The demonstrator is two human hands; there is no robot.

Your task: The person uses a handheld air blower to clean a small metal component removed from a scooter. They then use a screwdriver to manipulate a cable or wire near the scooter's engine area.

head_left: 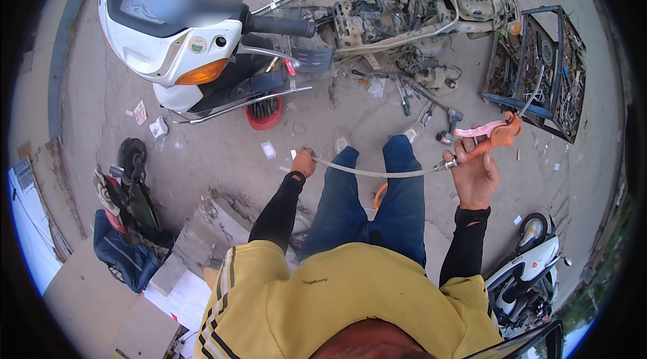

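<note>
In my right hand (475, 180) is an orange air blow gun (497, 135) with a pink lever and a thin metal nozzle angled up and away to the right. My fingers are wrapped around its handle. A pale, translucent hose (377, 173) joins the gun through a metal fitting and sags across in front of my thighs. Its other visible stretch ends at my left hand (303, 164), which is closed around it; what lies beyond that fist is hidden.
Ahead stands a partly stripped scooter with a white front fairing (145, 42) and a bare, dirty frame (418, 39). A red bowl (265, 116) sits beneath it; an impact wrench (453, 120) lies nearby. Right are a metal tool rack (557, 69) and another scooter (529, 275).
</note>
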